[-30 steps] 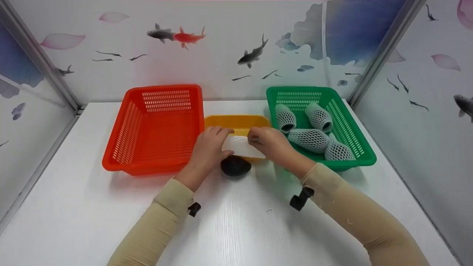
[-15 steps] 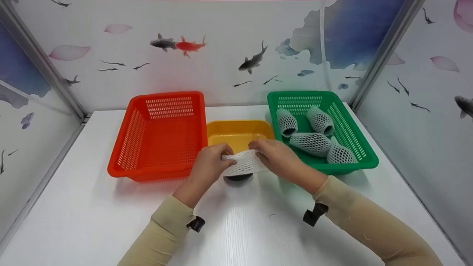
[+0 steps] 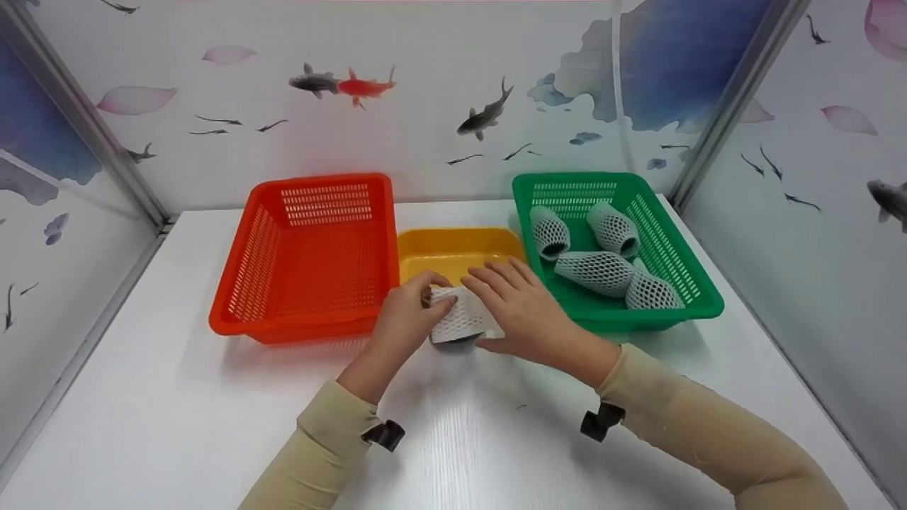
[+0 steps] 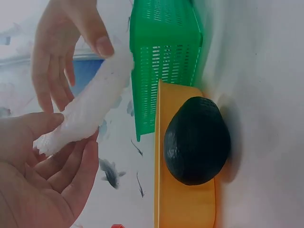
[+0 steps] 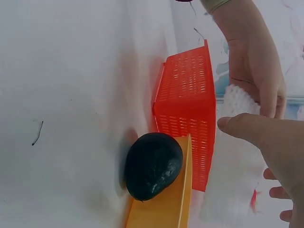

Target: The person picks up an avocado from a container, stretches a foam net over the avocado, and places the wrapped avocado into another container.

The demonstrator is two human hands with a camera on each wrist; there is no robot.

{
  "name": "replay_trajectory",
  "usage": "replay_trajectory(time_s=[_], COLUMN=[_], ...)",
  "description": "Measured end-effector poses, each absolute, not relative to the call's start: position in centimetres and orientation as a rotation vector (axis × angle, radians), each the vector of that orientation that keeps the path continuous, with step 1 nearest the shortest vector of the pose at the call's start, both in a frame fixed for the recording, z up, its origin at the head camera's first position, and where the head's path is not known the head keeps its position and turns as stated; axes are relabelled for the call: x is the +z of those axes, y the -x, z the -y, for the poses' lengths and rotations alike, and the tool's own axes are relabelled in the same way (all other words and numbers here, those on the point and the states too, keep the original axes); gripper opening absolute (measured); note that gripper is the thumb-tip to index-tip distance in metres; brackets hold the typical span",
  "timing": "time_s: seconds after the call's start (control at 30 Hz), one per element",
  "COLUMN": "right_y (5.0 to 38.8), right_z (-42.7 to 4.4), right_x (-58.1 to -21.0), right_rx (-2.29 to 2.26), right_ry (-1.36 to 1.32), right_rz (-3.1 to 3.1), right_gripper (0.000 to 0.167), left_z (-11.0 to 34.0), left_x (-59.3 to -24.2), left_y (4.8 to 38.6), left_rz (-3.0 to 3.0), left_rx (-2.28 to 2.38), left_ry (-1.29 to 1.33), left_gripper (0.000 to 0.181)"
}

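Observation:
A white foam net sleeve (image 3: 457, 313) is held flat above the table, between the hands. My left hand (image 3: 405, 313) pinches its left end between thumb and fingers. At the other end my right hand (image 3: 535, 315) has its fingers straight and spread; in the left wrist view its thumb (image 4: 100, 43) lies against the sleeve. Below stands a dark avocado (image 4: 197, 141) on the table, beside the near side of a yellow bin (image 3: 460, 248); in the head view the sleeve covers most of it.
A red basket (image 3: 322, 262) stands left of the yellow bin. On the right, a green basket (image 3: 638, 320) holds several net-wrapped pieces (image 3: 594, 273). Printed wall panels (image 3: 439, 42) enclose the back and sides of the white table (image 3: 453, 439).
Both hands have brought the net sleeve from over the yellow bin nearer, above the avocado. Over the last half second my right hand's fingers have released their pinch and spread.

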State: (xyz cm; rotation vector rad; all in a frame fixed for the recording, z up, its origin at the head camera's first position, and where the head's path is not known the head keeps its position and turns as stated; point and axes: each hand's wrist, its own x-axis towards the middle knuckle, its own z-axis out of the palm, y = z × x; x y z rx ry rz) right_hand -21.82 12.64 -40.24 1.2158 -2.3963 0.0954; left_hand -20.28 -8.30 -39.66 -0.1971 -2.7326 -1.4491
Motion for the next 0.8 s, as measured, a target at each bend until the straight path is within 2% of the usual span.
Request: replay_trajectory(time_s=[0.27,0.53,0.8], right_y=[21.6,21.4,21.2], right_z=[-11.7,-11.7,-13.2], right_x=[-41.9,-43.0,-43.5], right_rx=[0.110,0.203,0.234], right_ry=[-1.104,-1.068,-1.104], right_rz=[2.375,2.390,2.326], right_gripper=[0.093,0.076,0.070], left_z=[8.0,8.0,8.5], left_x=[-39.9,-39.8,-41.6], left_y=[20.0,19.8,20.0], left_rz=[2.641,2.697,2.701], left_rx=[-1.698,-1.712,-1.571], left_ry=[0.123,0.135,0.239], left_gripper=[0.024,0.026,0.034])
